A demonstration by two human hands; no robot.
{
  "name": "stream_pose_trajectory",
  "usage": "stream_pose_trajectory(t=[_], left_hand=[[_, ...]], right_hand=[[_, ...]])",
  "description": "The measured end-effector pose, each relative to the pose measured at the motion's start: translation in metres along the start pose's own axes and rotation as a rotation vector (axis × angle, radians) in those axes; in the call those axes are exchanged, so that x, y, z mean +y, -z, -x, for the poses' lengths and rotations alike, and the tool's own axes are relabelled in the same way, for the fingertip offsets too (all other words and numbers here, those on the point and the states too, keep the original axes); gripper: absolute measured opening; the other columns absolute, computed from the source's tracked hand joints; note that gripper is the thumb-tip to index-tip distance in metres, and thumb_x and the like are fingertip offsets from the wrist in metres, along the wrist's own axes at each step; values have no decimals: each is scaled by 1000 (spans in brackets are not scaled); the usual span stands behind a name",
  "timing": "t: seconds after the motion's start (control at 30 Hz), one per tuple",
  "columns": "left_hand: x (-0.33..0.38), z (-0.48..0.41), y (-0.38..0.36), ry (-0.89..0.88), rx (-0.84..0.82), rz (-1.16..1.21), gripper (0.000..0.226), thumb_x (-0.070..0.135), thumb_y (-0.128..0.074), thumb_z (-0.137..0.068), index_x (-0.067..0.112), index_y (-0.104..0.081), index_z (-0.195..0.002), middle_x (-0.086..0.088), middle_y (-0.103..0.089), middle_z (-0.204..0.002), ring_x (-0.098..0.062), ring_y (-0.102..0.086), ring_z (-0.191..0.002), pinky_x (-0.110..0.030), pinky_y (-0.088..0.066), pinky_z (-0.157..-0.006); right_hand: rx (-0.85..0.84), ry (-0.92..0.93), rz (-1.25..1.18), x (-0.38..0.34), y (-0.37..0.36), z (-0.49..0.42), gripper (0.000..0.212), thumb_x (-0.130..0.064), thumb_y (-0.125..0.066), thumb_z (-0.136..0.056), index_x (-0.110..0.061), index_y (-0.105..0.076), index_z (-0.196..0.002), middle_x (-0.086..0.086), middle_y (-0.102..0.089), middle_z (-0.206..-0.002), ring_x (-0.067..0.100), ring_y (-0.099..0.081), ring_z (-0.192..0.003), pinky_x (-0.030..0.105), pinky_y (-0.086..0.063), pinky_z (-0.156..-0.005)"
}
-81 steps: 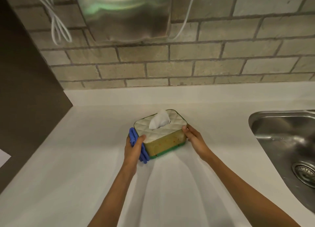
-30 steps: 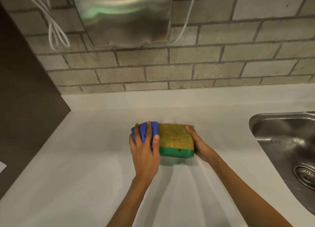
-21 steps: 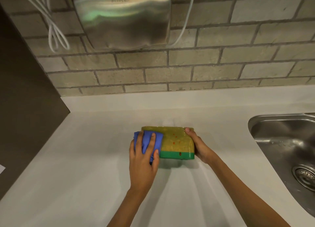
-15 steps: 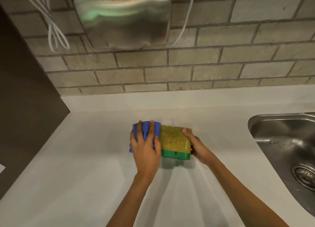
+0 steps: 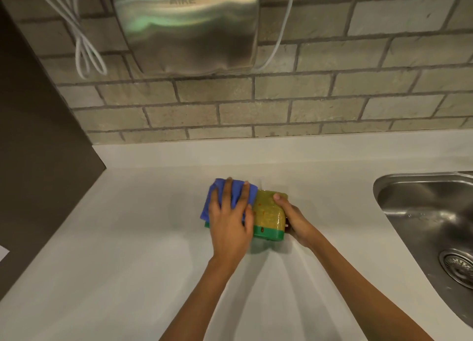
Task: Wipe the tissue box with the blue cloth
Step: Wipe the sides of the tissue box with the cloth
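Observation:
The tissue box (image 5: 268, 214) lies tipped on the white counter (image 5: 128, 251), its yellow speckled side with a green bottom band facing up. The blue cloth (image 5: 234, 196) covers the box's left part. My left hand (image 5: 230, 220) lies flat on the cloth, fingers spread, pressing it against the box. My right hand (image 5: 291, 217) grips the box's right end, thumb on top. The box's quilted top and the tissue are hidden.
A steel sink (image 5: 430, 222) with a drain (image 5: 458, 266) is set into the counter at the right. A metal hand dryer (image 5: 186, 25) and white cables (image 5: 84, 48) hang on the brick wall behind. A dark panel (image 5: 38, 148) bounds the left.
The box went from upright to tipped on its side. My left hand with the cloth has slid up and leftward over the box's face; my right hand keeps hold of the right end.

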State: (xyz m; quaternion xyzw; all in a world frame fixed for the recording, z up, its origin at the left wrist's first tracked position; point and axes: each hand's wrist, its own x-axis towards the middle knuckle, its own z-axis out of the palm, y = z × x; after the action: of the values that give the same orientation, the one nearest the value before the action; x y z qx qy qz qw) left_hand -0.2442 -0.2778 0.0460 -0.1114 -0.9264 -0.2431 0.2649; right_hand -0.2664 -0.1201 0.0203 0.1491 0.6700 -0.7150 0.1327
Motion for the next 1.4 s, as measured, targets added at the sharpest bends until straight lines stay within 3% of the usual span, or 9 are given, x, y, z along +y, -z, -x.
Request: stream_pose_trajectory(t=[0.13,0.27,0.33,0.57,0.77,0.97,1.17,1.33,1.4], left_hand=[[-17,19,1,-224,-44,-24,45,30,-40,-90,20,-54,-132,-11,-52,-139,-34,-40,-130,-41,-32,-110],[-22,6,6,55,3,47,43,25,-42,-90,16,-56,-130,-16,-50,-140,-44,-42,-128,-52,-40,-105],[-2,-1,0,141,-21,83,43,25,-42,-91,17,-54,-132,-16,-46,-144,-44,-35,-133,-53,-34,-109],[-8,33,-3,-196,-53,16,48,38,-30,-95,19,-53,-132,-11,-50,-141,-32,-39,-133,-41,-29,-113],[10,18,-5,155,25,70,47,28,-35,-90,13,-58,-128,-18,-51,-139,-46,-39,-130,-54,-39,-105],[7,49,-15,-183,-14,59,46,34,-36,-94,17,-52,-134,-13,-47,-143,-34,-32,-136,-44,-30,-111],[23,40,-19,134,60,130,47,31,-37,-93,13,-51,-134,-17,-45,-144,-41,-31,-135,-56,-37,-106],[11,57,-26,-235,-3,14,46,39,-27,-97,21,-46,-135,-18,-46,-143,-35,-30,-133,-45,-33,-109],[2,56,-22,-176,26,86,48,41,-27,-97,18,-50,-134,-20,-44,-144,-36,-31,-134,-41,-30,-110]], right_hand=[[-14,12,-8,-1,3,1,88,-71,-55,-53,-17,-56,-122,9,-68,-114,23,-65,-104,35,-54,-83],[6,-18,-4,0,0,-2,80,-64,-53,-69,-12,-48,-129,14,-61,-124,29,-59,-114,47,-47,-99],[7,-22,5,0,-3,0,90,-70,-54,-59,-12,-49,-127,13,-62,-122,28,-59,-112,46,-47,-99],[-4,1,-31,1,2,4,85,-76,-57,-49,-19,-61,-113,8,-70,-110,24,-64,-104,40,-52,-93],[41,3,-13,1,-8,5,94,-81,-57,-37,-17,-60,-106,6,-68,-104,20,-65,-96,31,-54,-76],[50,17,-24,6,-3,4,56,-70,-55,-69,-17,-64,-85,2,-64,-77,13,-61,-70,25,-52,-68],[81,46,-29,3,-15,2,55,-61,-59,-73,-10,-65,-94,0,-65,-76,13,-62,-74,24,-51,-68],[67,30,-54,7,-7,4,54,-61,-58,-73,-11,-63,-92,10,-60,-84,21,-57,-80,28,-50,-73],[69,21,-51,7,-7,5,52,-63,-58,-72,-13,-61,-88,8,-58,-78,19,-55,-74,28,-48,-71]])
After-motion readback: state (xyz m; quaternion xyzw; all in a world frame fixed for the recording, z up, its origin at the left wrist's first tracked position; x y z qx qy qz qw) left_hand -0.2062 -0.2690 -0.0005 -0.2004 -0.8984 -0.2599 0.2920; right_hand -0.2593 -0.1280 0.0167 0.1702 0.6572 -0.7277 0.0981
